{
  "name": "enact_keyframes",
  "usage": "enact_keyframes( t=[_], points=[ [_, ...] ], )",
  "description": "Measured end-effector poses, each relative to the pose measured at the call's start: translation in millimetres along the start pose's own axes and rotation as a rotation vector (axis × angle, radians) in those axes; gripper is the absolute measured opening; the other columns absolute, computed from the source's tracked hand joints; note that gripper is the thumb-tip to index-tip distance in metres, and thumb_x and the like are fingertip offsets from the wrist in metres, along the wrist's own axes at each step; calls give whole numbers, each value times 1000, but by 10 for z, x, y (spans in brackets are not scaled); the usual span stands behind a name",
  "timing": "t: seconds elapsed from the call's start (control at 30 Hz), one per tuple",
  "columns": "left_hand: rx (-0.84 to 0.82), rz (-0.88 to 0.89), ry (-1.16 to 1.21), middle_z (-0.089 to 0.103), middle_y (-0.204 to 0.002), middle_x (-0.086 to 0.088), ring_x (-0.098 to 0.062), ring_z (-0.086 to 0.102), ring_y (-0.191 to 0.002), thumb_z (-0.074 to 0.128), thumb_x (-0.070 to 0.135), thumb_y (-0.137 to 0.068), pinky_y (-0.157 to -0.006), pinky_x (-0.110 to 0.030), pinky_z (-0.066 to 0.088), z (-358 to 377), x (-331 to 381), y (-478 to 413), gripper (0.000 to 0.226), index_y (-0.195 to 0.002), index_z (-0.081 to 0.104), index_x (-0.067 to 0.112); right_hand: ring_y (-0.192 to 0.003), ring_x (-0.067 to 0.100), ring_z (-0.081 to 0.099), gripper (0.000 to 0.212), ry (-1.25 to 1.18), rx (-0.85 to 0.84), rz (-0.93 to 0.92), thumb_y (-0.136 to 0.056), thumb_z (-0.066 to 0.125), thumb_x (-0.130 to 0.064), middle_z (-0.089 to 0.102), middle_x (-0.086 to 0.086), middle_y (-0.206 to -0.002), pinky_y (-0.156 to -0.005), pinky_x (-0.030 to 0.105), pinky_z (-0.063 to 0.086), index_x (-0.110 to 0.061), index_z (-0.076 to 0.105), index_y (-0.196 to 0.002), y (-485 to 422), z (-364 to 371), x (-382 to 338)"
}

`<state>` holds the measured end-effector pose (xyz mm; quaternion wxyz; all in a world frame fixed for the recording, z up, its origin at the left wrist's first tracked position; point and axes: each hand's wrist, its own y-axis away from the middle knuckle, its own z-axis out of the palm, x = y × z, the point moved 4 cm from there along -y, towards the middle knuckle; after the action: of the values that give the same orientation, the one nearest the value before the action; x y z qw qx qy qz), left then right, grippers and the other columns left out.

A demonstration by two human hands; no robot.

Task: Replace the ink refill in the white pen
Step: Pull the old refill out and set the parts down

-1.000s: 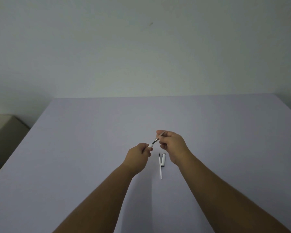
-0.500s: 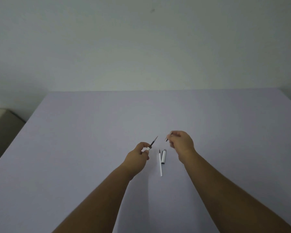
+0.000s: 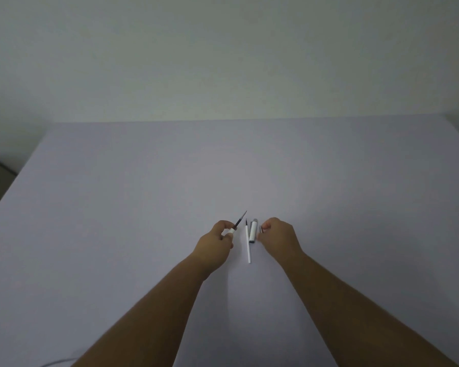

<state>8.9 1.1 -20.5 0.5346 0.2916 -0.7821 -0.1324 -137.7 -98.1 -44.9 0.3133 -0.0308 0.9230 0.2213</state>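
Holding the white pen barrel (image 3: 231,231) in a closed grip, the left hand (image 3: 215,245) kept it just above the pale worktop (image 3: 143,207), with one dark ink refill (image 3: 241,219) sticking out of the barrel's far end. That refill's long axis ran diagonally, its fine tip pointing away from the person and slightly toward the right hand (image 3: 278,238). Most of the barrel was buried in the fist, so only its white rim showed.

Two loose parts lay on the worktop between the two grips, side by side and nearly parallel. One was a thin white spare refill (image 3: 248,245), its dark tip pointing away from the person and its blunt end nearer the wrists. The other, just beside it on the right hand's side, was a shorter white pen section (image 3: 253,231) with a grey far end, lying along the same line.

The right hand's fingers were curled close over a small dark piece (image 3: 261,229) at their tips; what that piece was could not be made out. This grip hovered just beside the short section, whether touching it could not be told.
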Motion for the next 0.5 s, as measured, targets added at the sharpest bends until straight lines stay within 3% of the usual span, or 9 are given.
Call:
enact_keyframes(
  t=[0.3, 0.4, 0.5],
  points=[
    [-12, 7, -1, 60, -80, 4, -13, 52, -67, 36, 28, -96, -58, -23, 44, 23, 20, 11, 22, -108, 52, 36, -103, 29, 60, 23, -27, 20, 0, -85, 56, -14, 67, 14, -109, -87, 32, 47, -7, 65, -105, 65, -74, -11],
    [-13, 15, 5, 60, -79, 5, -12, 52, -67, 36, 28, -96, -60, -24, 45, 31, 53, 25, 22, -110, 52, 35, -80, 18, 60, 18, -156, 51, -23, -84, 58, -18, 68, 8, -96, -68, 25, 46, -10, 68, -96, 95, -185, -115],
    [-7, 25, 13, 60, -79, 4, -12, 52, -67, 37, 27, -96, -61, -24, 45, 49, 110, 35, 23, -112, 52, 32, -62, 15, 52, 13, -447, -100, 76, -80, 65, -25, 62, 2, -76, -55, 23, 41, -12, 67, -77, 131, -203, -261]
  ],
)
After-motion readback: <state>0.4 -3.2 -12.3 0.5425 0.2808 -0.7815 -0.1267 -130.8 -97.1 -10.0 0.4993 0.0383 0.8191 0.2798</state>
